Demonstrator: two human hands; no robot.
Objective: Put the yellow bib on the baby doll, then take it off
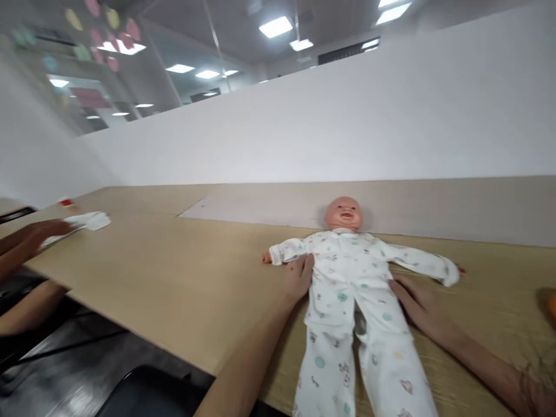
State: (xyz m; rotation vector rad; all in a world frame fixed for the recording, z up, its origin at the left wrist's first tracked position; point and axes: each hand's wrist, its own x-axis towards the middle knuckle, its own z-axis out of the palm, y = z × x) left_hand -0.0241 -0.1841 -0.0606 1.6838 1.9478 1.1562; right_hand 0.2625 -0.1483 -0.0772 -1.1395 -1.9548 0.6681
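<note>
A baby doll (344, 215) lies on its back on the wooden table (174, 278), dressed in white patterned pyjamas (347, 289), arms spread out. My left hand (299, 277) rests flat against the doll's side under its arm, fingers stretched out. My right hand (414, 301) lies flat on the table against the doll's other side, fingers extended beside the waist. Neither hand holds anything.
At the far left another person's hand (32, 238) reaches towards a white cloth (87, 221) on the table, near a small red object (65, 202). A white partition wall (347, 127) runs behind the table. An orange thing (549, 306) shows at the right edge. A dark chair (143, 394) sits below.
</note>
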